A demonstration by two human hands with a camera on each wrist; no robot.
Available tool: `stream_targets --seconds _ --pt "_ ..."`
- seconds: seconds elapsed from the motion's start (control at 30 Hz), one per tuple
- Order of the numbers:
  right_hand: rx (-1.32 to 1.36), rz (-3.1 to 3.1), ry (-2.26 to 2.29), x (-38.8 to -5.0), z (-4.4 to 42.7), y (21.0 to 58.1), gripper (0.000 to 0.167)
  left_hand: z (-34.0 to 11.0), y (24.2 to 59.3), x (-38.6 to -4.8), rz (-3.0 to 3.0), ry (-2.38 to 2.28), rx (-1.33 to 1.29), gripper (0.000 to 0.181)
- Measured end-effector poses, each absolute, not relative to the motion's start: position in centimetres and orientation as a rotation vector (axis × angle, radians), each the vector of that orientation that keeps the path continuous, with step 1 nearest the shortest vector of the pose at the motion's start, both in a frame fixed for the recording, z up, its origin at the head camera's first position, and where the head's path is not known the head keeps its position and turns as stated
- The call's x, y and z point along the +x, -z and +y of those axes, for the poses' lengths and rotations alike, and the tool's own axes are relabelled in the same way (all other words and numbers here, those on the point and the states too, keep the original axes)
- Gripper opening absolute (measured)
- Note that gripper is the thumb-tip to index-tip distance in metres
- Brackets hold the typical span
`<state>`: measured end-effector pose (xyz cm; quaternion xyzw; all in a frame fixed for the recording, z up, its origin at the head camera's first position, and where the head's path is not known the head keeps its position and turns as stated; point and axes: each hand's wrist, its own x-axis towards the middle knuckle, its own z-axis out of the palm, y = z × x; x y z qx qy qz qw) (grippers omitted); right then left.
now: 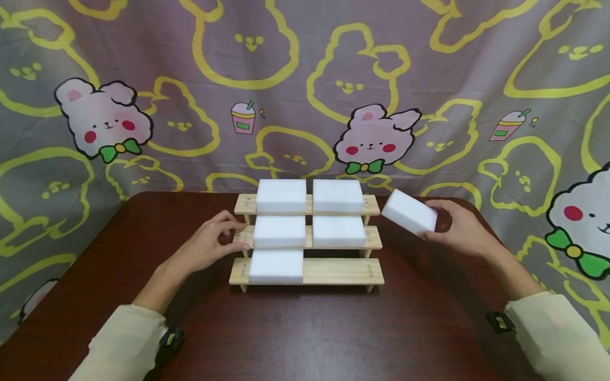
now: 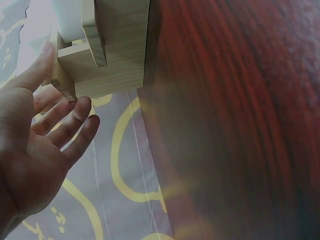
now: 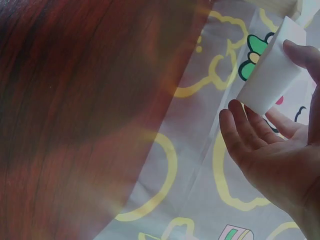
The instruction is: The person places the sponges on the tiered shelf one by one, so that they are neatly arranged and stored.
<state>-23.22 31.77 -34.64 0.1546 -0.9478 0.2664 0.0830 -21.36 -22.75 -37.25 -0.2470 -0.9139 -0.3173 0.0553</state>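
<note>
A three-tier wooden rack (image 1: 340,267) stands on the table, bearing several white foam blocks (image 1: 281,193). Two blocks lie on the top tier and two on the middle one. On the bottom tier a single block (image 1: 276,266) sits at the left, with bare board to its right. My left hand (image 1: 207,243) grips the left end of the middle board, thumb in front, as the left wrist view also shows. Off the rack's right side, my right hand (image 1: 459,227) holds another white foam block (image 1: 409,211) tilted in the air, between thumb and fingers (image 3: 240,127).
The dark red-brown wooden table (image 1: 305,338) extends in front of the rack and to both sides. Close behind its back edge hangs a grey curtain (image 1: 286,106) with yellow outlines and cartoon rabbits. Small markings show on the board ends.
</note>
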Motion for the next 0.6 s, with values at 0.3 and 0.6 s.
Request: stream_targets --seconds 0.3,0.6 --pt "0.469 -2.765 -0.88 -22.97 31.84 34.37 0.074 -22.82 37.36 -21.48 -2.761 0.955 -0.768 0.046" --pt "0.461 -2.753 -0.894 -22.89 32.01 34.13 0.074 -22.75 37.36 -21.55 -2.758 0.951 -0.764 0.045"
